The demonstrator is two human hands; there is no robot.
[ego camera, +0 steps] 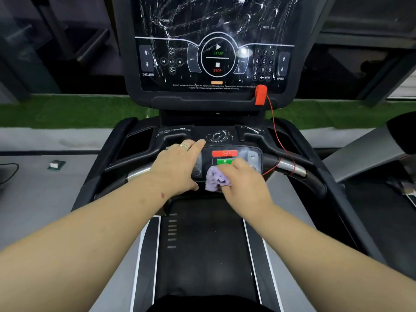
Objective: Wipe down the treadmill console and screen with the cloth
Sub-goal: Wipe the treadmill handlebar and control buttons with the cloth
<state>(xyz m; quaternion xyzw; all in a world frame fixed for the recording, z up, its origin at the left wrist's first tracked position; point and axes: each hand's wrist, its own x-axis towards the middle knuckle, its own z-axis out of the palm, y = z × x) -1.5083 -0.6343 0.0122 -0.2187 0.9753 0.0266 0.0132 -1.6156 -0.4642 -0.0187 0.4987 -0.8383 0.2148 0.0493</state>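
- Belt (207, 255): dark, running between both forearms, nearest the viewer.
- Right hand (245, 183): fingers bunched around a lilac cloth (216, 180), pressing it onto the lower edge of the small panel (231, 163), just below its green button (225, 161).
- Left hand (180, 164): flat on the panel's left side, fingers extended and close together, holding nothing; ring on one finger.
- Screen (216, 41): upright beyond the hands, streaked with white smears.
- Red clip (260, 95): at the screen's lower right corner, cord trailing to the right handlebar (290, 168).
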